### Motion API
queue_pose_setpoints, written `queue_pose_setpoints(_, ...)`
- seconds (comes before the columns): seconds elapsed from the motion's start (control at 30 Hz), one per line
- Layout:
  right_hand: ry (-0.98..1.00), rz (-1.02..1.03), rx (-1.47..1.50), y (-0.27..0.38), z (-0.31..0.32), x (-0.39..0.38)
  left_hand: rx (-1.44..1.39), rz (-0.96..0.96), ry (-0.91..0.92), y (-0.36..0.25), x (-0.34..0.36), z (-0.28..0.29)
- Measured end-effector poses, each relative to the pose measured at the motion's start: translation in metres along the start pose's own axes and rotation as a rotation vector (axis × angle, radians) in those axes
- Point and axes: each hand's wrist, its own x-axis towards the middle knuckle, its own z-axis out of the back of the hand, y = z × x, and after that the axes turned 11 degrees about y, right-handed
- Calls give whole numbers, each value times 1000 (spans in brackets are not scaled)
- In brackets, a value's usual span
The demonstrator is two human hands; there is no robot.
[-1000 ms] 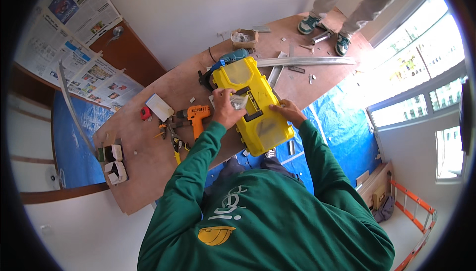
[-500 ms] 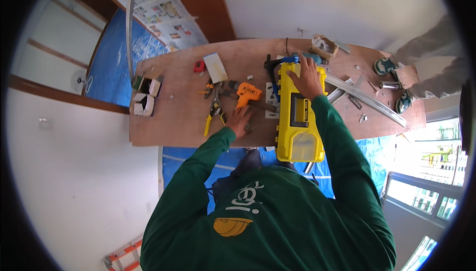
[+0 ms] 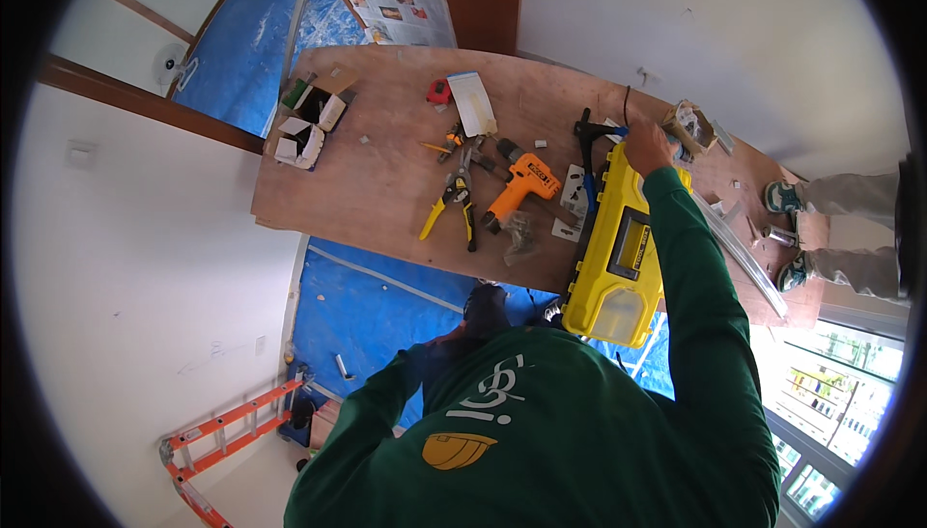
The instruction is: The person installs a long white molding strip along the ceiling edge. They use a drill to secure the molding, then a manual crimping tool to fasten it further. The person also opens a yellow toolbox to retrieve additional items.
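My right hand (image 3: 649, 147) is at the far end of a yellow toolbox (image 3: 618, 248), by a black cord (image 3: 627, 103) and a blue-and-black tool (image 3: 591, 147). Its fingers look closed, but what they hold, if anything, is hidden. Blurred against my dark trousers, my left hand (image 3: 448, 334) is low near my lap, off the table, with its fingers not distinguishable. Left of the toolbox lie an orange cordless drill (image 3: 526, 180), yellow-and-black snips (image 3: 454, 200) and a small clear plastic bag (image 3: 519, 236).
The wooden table (image 3: 377, 190) also bears a red tape measure (image 3: 439, 92), small open boxes (image 3: 307, 127), a cardboard box (image 3: 688, 125) and metal channels (image 3: 739, 253). Another person's shoes (image 3: 784, 197) show at the right. An orange ladder (image 3: 232, 422) stands lower left.
My left hand has left the table beside the drill and drawn back to my lap. My right hand has moved from the toolbox's top to its far end. The view has shifted.
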Motion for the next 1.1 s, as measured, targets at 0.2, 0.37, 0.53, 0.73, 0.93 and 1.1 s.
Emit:
queue_pose_setpoints(0.2,-143,260,-168,82,-35,2,147,7,-67,-5,-1,49)
queue_pose_setpoints(0.37,184,469,-53,149,-63,-48,291,-20,-190,-28,-42,82)
queue_pose_setpoints(0.53,61,459,229,119,-43,-121,754,-167,-167,-111,-97,91)
queue_pose_setpoints(0.73,-347,-133,517,-78,-59,-184,494,-482,-218,-290,-138,37)
queue_pose_setpoints(0.93,99,-251,1503,-142,-115,-186,772,-530,-187,-428,-44,-55)
queue_pose_setpoints(1.1,79,-275,1622,-141,-117,-192,709,-513,-127,-434,24,-104)
